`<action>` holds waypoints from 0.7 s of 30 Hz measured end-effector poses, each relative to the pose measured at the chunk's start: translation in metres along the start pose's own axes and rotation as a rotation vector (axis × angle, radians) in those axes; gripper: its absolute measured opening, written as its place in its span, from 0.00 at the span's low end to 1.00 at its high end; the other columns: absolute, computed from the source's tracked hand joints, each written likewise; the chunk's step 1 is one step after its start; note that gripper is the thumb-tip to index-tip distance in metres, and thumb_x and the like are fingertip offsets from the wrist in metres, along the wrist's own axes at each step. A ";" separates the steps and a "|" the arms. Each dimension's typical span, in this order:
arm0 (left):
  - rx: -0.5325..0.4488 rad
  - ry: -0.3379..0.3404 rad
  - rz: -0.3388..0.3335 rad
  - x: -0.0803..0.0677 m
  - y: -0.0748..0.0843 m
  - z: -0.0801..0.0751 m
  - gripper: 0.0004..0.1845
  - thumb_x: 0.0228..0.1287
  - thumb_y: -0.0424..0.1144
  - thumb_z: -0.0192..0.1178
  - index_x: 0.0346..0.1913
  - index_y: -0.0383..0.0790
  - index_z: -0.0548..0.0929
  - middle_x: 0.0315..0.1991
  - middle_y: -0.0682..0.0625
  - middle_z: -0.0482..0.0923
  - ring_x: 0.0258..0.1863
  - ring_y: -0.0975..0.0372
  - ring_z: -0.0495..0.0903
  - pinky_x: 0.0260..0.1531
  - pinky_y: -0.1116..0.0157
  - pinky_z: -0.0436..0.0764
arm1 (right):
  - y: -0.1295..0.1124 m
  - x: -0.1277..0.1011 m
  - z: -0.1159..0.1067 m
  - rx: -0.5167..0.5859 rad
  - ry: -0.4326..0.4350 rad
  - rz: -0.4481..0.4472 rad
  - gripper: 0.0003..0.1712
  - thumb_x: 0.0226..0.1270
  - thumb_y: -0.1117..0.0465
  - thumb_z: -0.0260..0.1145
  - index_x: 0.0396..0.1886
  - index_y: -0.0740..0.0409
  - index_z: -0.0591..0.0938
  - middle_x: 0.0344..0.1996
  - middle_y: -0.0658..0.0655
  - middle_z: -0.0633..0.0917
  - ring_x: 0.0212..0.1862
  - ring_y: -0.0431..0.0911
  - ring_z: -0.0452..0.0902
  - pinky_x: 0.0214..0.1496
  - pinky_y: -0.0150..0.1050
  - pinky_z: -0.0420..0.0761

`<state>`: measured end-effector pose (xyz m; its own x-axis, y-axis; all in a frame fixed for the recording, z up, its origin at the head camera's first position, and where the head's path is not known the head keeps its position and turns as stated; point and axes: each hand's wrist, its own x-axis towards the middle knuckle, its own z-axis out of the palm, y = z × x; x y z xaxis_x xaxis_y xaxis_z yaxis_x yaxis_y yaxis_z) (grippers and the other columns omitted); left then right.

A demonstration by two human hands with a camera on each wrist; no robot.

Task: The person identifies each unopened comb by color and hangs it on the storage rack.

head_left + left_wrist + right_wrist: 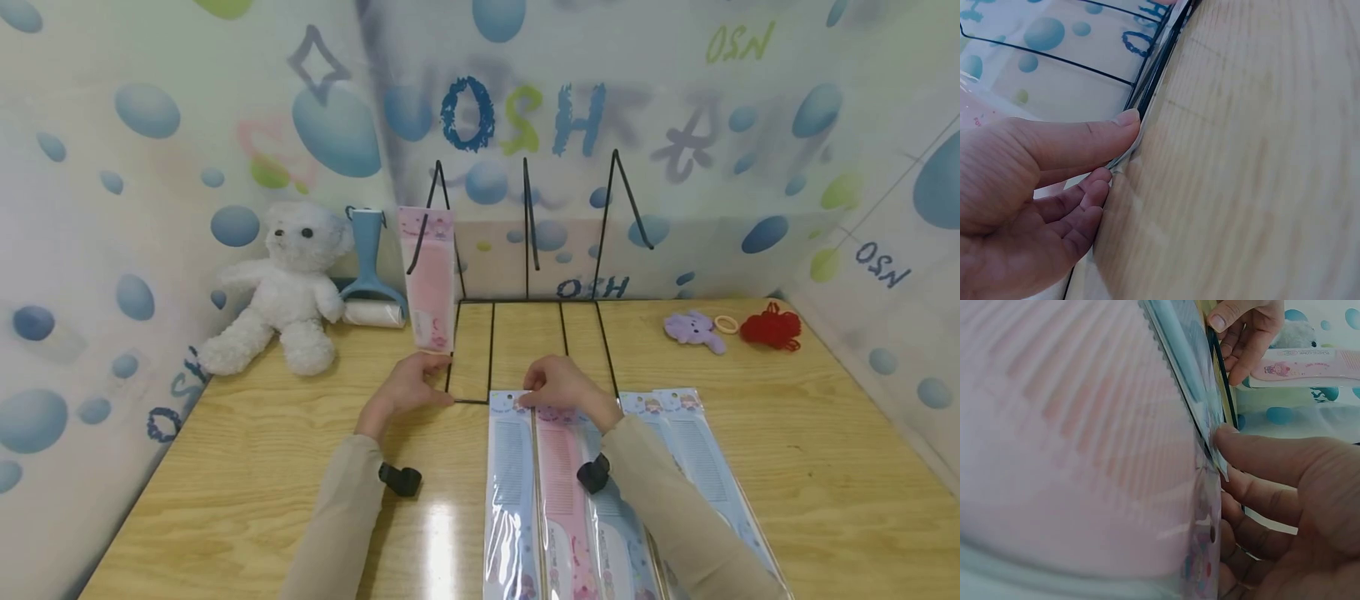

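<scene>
My right hand (pixel 562 385) pinches the top edge of a packaged blue comb (pixel 512 492), thumb on one face and index finger behind. Beside it lies a packaged pink comb (pixel 561 483), with several more blue packs (pixel 693 450) to the right, partly under my forearm. A black wire display rack (pixel 527 300) with three hooks stands behind. My left hand (pixel 408 387) is at the rack's front left corner, thumb and fingers spread apart, the thumb (pixel 1104 134) touching the black wire. One packaged pink comb (pixel 433 292) hangs from the left hook.
A white teddy bear (pixel 288 292) and a blue-handled lint roller (pixel 367 267) stand at the back left. At the back right lie a purple plush toy (pixel 693 329), a small ring (pixel 726 323) and a red yarn-like bundle (pixel 772 327). Patterned cloth walls the wooden table (pixel 225 500).
</scene>
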<state>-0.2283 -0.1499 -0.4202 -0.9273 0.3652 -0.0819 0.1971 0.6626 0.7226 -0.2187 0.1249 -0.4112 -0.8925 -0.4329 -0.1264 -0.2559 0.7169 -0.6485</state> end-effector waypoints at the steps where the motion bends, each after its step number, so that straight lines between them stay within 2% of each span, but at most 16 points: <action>1: -0.001 -0.001 -0.001 0.000 0.000 0.000 0.35 0.48 0.34 0.74 0.62 0.31 0.75 0.55 0.38 0.76 0.56 0.47 0.73 0.58 0.50 0.71 | 0.000 0.000 0.000 -0.002 -0.002 0.001 0.09 0.55 0.60 0.74 0.31 0.60 0.83 0.26 0.51 0.80 0.28 0.42 0.71 0.32 0.35 0.74; 11: -0.051 -0.014 -0.027 0.000 -0.001 0.000 0.37 0.50 0.33 0.73 0.65 0.33 0.72 0.59 0.39 0.74 0.58 0.47 0.72 0.59 0.50 0.70 | -0.002 0.001 0.000 -0.002 0.002 -0.006 0.08 0.56 0.62 0.73 0.29 0.60 0.82 0.24 0.51 0.80 0.28 0.42 0.72 0.32 0.35 0.75; 18: -0.045 -0.012 -0.010 0.001 -0.003 0.001 0.35 0.50 0.33 0.73 0.64 0.32 0.73 0.59 0.38 0.74 0.58 0.47 0.72 0.59 0.49 0.70 | -0.005 -0.002 -0.001 0.035 0.095 -0.070 0.07 0.57 0.62 0.72 0.30 0.61 0.82 0.29 0.53 0.82 0.32 0.43 0.75 0.35 0.37 0.78; 21: -0.040 -0.015 -0.026 0.001 -0.002 0.001 0.36 0.49 0.33 0.74 0.63 0.33 0.73 0.58 0.39 0.75 0.58 0.47 0.72 0.59 0.49 0.69 | -0.011 -0.004 -0.004 0.078 0.110 -0.109 0.06 0.59 0.63 0.71 0.30 0.60 0.81 0.31 0.53 0.82 0.35 0.45 0.77 0.36 0.39 0.79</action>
<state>-0.2296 -0.1503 -0.4227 -0.9270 0.3583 -0.1109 0.1601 0.6453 0.7470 -0.2135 0.1211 -0.4009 -0.8974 -0.4403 0.0278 -0.3275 0.6224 -0.7109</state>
